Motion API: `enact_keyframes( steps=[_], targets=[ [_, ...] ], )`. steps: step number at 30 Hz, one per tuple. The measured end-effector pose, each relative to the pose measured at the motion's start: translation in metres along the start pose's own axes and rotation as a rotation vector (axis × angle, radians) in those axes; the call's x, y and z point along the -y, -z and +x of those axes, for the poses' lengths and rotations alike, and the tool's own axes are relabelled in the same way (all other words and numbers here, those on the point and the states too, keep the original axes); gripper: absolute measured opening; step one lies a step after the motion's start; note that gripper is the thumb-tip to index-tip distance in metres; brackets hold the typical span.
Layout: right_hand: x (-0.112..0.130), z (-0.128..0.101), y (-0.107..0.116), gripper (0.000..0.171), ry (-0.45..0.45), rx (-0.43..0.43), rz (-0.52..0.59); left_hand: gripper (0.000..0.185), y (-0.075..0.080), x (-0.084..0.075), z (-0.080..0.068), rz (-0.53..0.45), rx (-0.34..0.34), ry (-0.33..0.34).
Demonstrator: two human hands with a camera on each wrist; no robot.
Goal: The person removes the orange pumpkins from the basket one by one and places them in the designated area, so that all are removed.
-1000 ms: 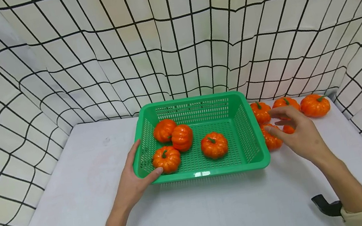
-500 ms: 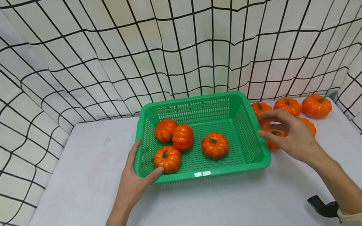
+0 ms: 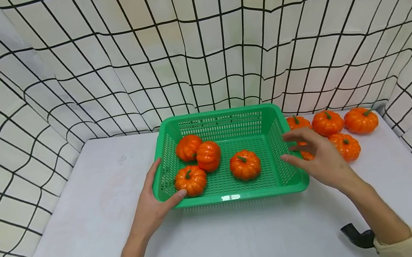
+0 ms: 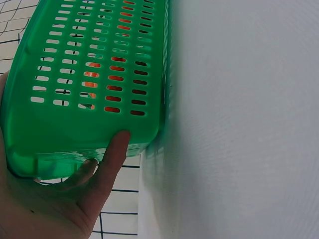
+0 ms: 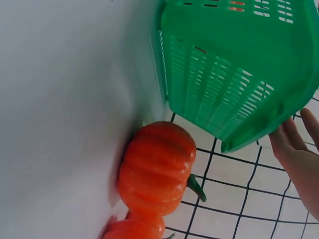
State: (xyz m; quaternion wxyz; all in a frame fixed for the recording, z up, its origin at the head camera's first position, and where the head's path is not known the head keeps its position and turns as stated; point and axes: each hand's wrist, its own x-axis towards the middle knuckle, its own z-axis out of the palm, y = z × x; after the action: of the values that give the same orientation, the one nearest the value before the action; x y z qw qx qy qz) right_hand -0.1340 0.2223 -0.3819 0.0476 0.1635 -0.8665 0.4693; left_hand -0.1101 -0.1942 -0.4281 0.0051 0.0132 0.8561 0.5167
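1. Green basket (image 3: 227, 156) — standing on the white table (image 3: 83, 226), near its middle, walls perforated; seen from outside in both wrist views.
2. Left hand (image 3: 153, 203) — gripping the basket's near-left corner, thumb hooked over the rim, fingers (image 4: 112, 154) pressed against the outer wall; grasp clear in the left wrist view.
3. Right hand (image 3: 319, 157) — hovering above the basket's right rim, fingers (image 3: 293, 135) spread and relaxed, released, holding nothing.
4. Four orange pumpkins inside the basket: two touching at the back left (image 3: 188, 147) and (image 3: 208, 156), one at the front left (image 3: 190, 180) just beside the left thumb, one near the middle (image 3: 245, 164), apart from the rest.
5. Loose pumpkins on the table right of the basket: one just beside the basket's far-right corner (image 3: 298, 122), one partly hidden behind the right hand (image 3: 307, 155), one just right of that hand (image 3: 345, 146), and two further back (image 3: 327, 123) and (image 3: 361, 120) — the last nearest the backdrop.
6. Checked cloth backdrop (image 3: 192, 44) — white with black grid lines, enclosing the table on three sides.
7. Right wrist view: one pumpkin (image 5: 155, 167) lying on the table close to the basket's outer wall (image 5: 234, 74), a second partly visible below it.
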Motion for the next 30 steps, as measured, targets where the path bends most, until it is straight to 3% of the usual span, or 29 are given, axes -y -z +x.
enact_keyframes(
  steps=[7, 30],
  targets=[
    [0.007, 0.007, -0.012, 0.052, 0.031, 0.018, 0.018, 0.101, 0.000, 0.000, 0.001, 0.009, -0.002, -0.002],
    [0.017, 0.024, -0.037, 0.062, -0.094, 0.159, -0.032, 0.100, 0.000, 0.001, -0.001, 0.009, -0.004, 0.008]
  ],
)
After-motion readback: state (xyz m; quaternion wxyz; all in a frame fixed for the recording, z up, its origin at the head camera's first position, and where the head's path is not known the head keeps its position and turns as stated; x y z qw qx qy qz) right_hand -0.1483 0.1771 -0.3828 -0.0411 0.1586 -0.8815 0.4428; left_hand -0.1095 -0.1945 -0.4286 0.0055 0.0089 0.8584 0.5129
